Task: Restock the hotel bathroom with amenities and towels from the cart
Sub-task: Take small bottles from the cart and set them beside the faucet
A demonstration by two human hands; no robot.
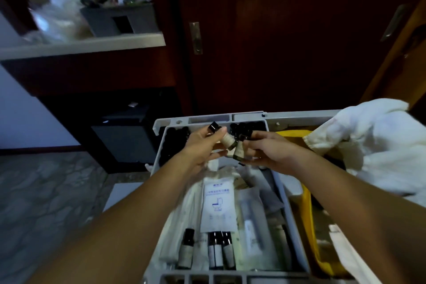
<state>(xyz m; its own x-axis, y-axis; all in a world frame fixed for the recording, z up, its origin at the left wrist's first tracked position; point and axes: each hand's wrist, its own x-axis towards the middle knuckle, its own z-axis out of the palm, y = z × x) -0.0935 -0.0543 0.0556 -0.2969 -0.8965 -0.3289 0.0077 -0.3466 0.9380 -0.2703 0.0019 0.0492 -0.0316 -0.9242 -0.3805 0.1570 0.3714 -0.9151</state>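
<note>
Over the far end of the grey cart tray, my left hand grips a small amenity bottle with a black cap and pale label, tilted. Beside it, my right hand holds a second small bottle, dark glass with a label. The two bottles nearly touch. Below my arms, more small bottles lie in the near end of the tray. A white sachet with a blue toilet picture lies mid-tray. White towels are heaped on the cart's right side.
Dark-capped bottles fill the tray's far compartments. A yellow bag lines the cart right of the tray. Dark wooden doors stand ahead. A shelf with a grey box and plastic bags is upper left. Marble floor lies left.
</note>
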